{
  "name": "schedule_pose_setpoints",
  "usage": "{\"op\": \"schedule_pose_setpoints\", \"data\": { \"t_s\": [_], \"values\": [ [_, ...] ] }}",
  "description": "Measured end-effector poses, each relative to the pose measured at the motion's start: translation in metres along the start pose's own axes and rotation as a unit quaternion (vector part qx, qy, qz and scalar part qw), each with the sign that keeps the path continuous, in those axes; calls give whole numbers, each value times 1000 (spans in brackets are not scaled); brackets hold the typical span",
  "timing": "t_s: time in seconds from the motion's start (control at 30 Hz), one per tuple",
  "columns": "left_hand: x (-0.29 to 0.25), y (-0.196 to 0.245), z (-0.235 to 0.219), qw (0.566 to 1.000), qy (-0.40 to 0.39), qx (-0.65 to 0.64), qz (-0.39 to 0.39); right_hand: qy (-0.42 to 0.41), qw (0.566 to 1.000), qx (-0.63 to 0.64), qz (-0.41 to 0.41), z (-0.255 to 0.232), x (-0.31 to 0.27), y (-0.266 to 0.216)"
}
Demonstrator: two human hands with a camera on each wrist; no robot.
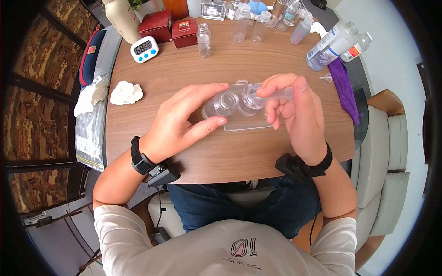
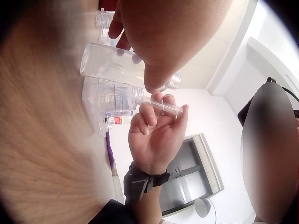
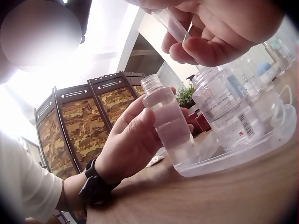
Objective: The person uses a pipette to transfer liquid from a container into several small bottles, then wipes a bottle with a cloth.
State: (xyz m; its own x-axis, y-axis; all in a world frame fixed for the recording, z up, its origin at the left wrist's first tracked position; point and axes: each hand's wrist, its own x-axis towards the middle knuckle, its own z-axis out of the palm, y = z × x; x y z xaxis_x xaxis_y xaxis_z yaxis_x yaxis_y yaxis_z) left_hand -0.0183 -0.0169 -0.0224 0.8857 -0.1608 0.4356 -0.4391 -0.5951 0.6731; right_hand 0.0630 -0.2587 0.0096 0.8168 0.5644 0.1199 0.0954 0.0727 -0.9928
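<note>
My left hand (image 1: 177, 115) grips a clear, uncapped bottle (image 3: 173, 128) with liquid inside, its thumb and fingers around the side. The bottle stands slightly tilted at the edge of a clear plastic tray (image 1: 246, 128). Beside it on the tray, a second clear bottle (image 3: 229, 109) with a printed label stands with its mouth uncovered. My right hand (image 1: 306, 119) pinches a slim clear tube (image 2: 168, 108) over that second bottle. In the left wrist view the tube's far end is right at the labelled bottle's neck.
Crumpled white tissue (image 1: 126, 93) and a white timer (image 1: 144, 49) lie to the left. A small empty bottle (image 1: 204, 40) stands before red boxes (image 1: 185, 33). Several bottles line the back; a large bottle (image 1: 329, 46), small funnel (image 1: 326, 77) and purple cloth (image 1: 343, 89) are at right.
</note>
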Motion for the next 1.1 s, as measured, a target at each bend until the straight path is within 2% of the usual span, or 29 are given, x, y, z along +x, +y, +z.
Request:
{"op": "schedule_pose_setpoints", "data": {
  "t_s": [0.13,0.33,0.4,0.53,0.6,0.67,0.77,0.9,1.1],
  "values": [
    [0,1,0,1000,-2,-3,-7,5,1000,4,-2,3,-1,-1],
    [-1,0,0,1000,4,7,-2,18,999,-6,-48,-6,-7,-14],
    [-1,1,-1,1000,3,5,-6,14,989,61,-132,-18,-10,-20],
    [0,-1,0,1000,4,6,5,20,980,33,-197,-33,-18,-35],
    [0,0,0,1000,4,5,4,41,966,84,-242,-30,-24,-41],
    [0,0,0,1000,3,5,3,47,964,91,-246,-26,-31,-47],
    [0,1,0,1000,-7,5,-4,-37,963,41,-263,-16,-35,-48],
    [1,1,-1,1000,-5,3,4,-65,965,-44,-249,-7,-30,-44],
    [0,1,-1,1000,-5,2,4,-45,970,36,-237,-4,-32,-36]
  ]
}}
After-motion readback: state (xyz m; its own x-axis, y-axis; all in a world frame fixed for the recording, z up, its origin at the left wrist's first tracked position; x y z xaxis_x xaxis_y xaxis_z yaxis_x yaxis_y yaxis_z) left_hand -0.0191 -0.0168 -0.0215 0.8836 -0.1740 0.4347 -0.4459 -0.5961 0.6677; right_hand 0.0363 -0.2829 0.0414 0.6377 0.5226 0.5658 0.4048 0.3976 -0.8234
